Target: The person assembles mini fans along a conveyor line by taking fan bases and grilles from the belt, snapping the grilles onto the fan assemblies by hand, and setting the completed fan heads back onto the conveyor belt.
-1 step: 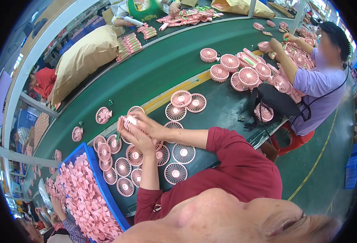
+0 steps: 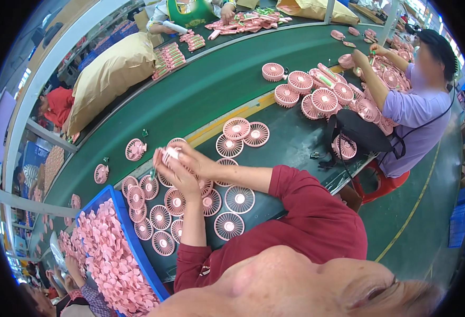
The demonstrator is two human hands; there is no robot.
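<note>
Both my hands are closed around a pink fan housing (image 2: pixel 172 154), held above the near side of the table. My left hand (image 2: pixel 178 174) cups it from below, with a small green circuit board (image 2: pixel 153 173) hanging beside its fingers. From the right, my right hand (image 2: pixel 196 161) grips the same piece, its fingers bent over it. My fingers hide much of the housing. Under and around my hands lie several round pink fan grilles (image 2: pixel 175 202), some overlapping. More grilles (image 2: pixel 236 128) rest farther right.
A blue bin (image 2: pixel 132 238) of pink fan blades (image 2: pixel 111 248) stands at my left. Beyond my hands runs a green conveyor belt (image 2: pixel 206 100) carrying pink housings (image 2: pixel 135 149). On the right, a person in a purple shirt (image 2: pixel 420 113) works by a fan pile (image 2: pixel 325 100) and black bag (image 2: pixel 359 132).
The held fan housing has turned slightly between my fingers. My arms stay in nearly the same place.
</note>
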